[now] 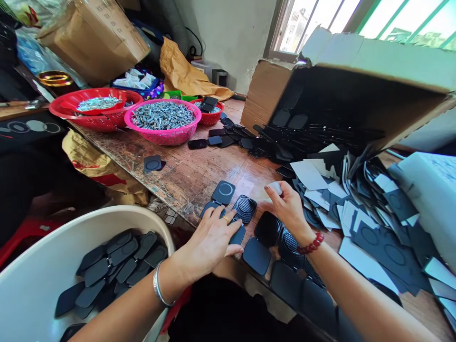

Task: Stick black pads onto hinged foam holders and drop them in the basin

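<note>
My left hand (pixel 213 240) lies with its fingers spread over a hinged pair of black square pads at the table's front edge, partly hiding them. My right hand (pixel 290 211) is raised just above the table, pinching a small whitish sheet (pixel 275 188) between thumb and fingers. Between the hands are a black pad with a pale ring (pixel 225 192) and an open pad showing a coiled grid pattern (pixel 245 208). A row of further black pads (pixel 256 255) runs along the front edge below my right hand, some hidden by my forearm.
A white tub (pixel 156 216) holding hinged black pads stands at lower left. Behind are a pink basket (pixel 164 137) of small metal parts and red baskets (pixel 96 124). An open carton (pixel 261 95) spills black pads; loose black and white sheets (pixel 377 237) lie right.
</note>
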`<state>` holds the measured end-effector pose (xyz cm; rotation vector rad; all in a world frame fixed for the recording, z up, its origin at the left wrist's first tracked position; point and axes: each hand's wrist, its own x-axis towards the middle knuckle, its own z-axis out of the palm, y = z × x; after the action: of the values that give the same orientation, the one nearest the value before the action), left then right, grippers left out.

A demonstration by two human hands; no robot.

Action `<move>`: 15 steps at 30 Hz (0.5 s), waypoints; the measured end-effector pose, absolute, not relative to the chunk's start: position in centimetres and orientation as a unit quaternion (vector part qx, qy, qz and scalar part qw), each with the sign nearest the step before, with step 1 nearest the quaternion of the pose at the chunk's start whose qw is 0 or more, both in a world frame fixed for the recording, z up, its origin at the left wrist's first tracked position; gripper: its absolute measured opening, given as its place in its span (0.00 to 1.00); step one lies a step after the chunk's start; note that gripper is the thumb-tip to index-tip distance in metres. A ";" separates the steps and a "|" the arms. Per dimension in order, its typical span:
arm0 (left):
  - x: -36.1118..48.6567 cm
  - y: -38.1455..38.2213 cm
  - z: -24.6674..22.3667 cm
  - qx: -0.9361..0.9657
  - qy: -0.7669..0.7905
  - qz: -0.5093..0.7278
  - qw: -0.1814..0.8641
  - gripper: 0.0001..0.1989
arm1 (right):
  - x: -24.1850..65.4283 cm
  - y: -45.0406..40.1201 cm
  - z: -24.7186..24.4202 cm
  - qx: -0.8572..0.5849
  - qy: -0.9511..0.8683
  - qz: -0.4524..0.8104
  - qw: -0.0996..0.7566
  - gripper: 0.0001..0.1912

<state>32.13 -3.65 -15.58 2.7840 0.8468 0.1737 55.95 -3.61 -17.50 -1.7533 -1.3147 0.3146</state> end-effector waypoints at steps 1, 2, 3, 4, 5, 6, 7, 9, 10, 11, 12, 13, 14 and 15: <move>32.2 -3.6 -15.6 0.949 0.290 0.054 0.114 0.29 | 56.0 -3.6 -17.4 -0.709 -0.533 0.124 0.445 0.18; 32.2 -3.6 -15.6 0.949 0.291 0.049 0.115 0.29 | 56.0 -3.7 -17.4 -0.710 -0.536 0.118 0.441 0.17; 32.2 -3.5 -15.6 0.949 0.291 0.045 0.117 0.29 | 56.1 -3.8 -17.3 -0.711 -0.542 0.110 0.435 0.17; 32.2 -3.5 -15.6 0.949 0.289 0.044 0.119 0.29 | 56.1 -3.9 -17.1 -0.710 -0.550 0.101 0.428 0.17; 32.2 -3.4 -15.6 0.949 0.287 0.043 0.121 0.29 | 56.2 -4.0 -17.0 -0.709 -0.560 0.091 0.419 0.16; 32.2 -3.4 -15.7 0.949 0.286 0.044 0.122 0.29 | 56.2 -4.1 -16.8 -0.706 -0.572 0.081 0.410 0.16; 32.3 -3.4 -15.7 0.950 0.285 0.045 0.123 0.28 | 56.2 -4.3 -16.6 -0.702 -0.584 0.071 0.402 0.15; 32.3 -3.4 -15.6 0.950 0.283 0.046 0.120 0.28 | 56.1 -4.6 -16.3 -0.691 -0.605 0.052 0.391 0.15; 32.3 -3.4 -15.6 0.951 0.283 0.047 0.117 0.28 | 56.0 -4.7 -16.2 -0.687 -0.613 0.044 0.388 0.14; 32.3 -3.4 -15.5 0.951 0.283 0.048 0.114 0.28 | 55.9 -4.9 -16.1 -0.682 -0.620 0.038 0.387 0.14; 32.4 -3.4 -15.4 0.952 0.283 0.048 0.111 0.28 | 55.9 -5.0 -15.9 -0.678 -0.625 0.035 0.385 0.14; 32.4 -3.4 -15.3 0.952 0.282 0.048 0.109 0.28 | 55.8 -5.1 -15.8 -0.674 -0.630 0.033 0.383 0.15; 32.4 -3.4 -15.2 0.952 0.283 0.046 0.109 0.28 | 55.8 -5.2 -15.7 -0.671 -0.636 0.032 0.380 0.15; 32.4 -3.4 -15.2 0.952 0.284 0.043 0.111 0.28 | 55.7 -5.3 -15.6 -0.668 -0.640 0.031 0.378 0.15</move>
<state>32.37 -3.43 -15.16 2.7951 0.8328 0.1267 55.69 -5.34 -15.58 -1.7081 -1.6371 0.0794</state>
